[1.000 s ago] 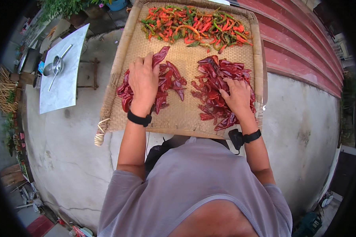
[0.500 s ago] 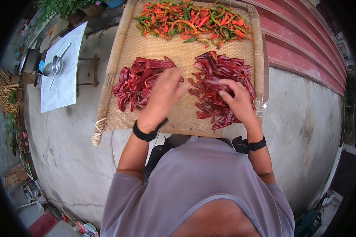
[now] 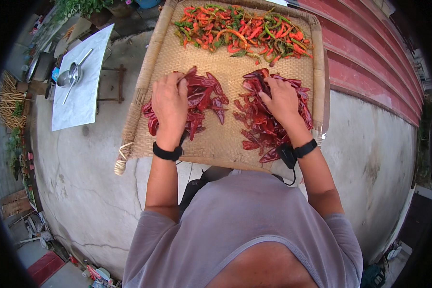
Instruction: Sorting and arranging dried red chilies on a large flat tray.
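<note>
Two piles of glossy dark-red dried chillies lie side by side on a woven tray (image 3: 225,144). My left hand (image 3: 169,103) rests over the left side of the left pile (image 3: 201,98), its fingers curled around a chilli (image 3: 189,73) at the top. Over the right pile (image 3: 264,122), my right hand (image 3: 283,98) has its thumb and fingers closed on a dark dried chilli (image 3: 262,87). Both palms face down, hiding the chillies under them. Black bands circle my wrists.
Smaller red, orange and green chillies (image 3: 245,33) spread along the tray's far edge. A pale tabletop (image 3: 77,105) with a metal ladle (image 3: 75,72) stands at left. Red ridged panels (image 3: 365,62) rise at right. Concrete floor (image 3: 91,182) surrounds the tray.
My left hand has moved left, from the left pile's inner side to its outer side. My right hand has shifted up toward the far end of the right pile.
</note>
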`<state>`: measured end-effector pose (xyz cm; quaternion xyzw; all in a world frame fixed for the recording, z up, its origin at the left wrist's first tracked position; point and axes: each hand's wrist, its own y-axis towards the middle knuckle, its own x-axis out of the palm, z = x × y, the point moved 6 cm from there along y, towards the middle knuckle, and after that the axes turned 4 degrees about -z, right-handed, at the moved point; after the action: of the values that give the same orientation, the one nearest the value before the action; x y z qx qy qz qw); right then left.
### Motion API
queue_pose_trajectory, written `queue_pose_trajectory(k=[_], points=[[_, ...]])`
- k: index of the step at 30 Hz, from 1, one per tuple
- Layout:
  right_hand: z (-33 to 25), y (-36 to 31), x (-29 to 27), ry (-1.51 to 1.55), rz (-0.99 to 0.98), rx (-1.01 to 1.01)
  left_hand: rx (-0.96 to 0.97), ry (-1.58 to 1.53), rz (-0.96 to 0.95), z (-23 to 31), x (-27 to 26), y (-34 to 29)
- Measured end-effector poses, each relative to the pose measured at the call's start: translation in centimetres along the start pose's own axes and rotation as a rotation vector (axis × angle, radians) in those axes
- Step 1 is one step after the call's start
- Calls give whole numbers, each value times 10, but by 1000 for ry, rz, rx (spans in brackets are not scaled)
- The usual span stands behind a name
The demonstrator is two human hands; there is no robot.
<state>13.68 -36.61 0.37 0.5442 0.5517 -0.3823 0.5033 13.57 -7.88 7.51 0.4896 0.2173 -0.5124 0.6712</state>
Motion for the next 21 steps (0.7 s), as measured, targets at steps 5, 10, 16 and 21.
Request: queue_pose_trajectory(k=[5, 10, 16, 21], points=[[-9, 7, 11, -89, -54, 20, -15, 114, 2, -13, 10, -7], [3, 3, -1, 61, -36, 129, 120, -285, -93, 34, 10, -24], [-21, -28, -14, 999, -261, 170, 11, -658, -333, 62, 51, -51], [-46, -56, 4, 1342, -444, 166, 206, -541, -441, 74, 62, -64]])
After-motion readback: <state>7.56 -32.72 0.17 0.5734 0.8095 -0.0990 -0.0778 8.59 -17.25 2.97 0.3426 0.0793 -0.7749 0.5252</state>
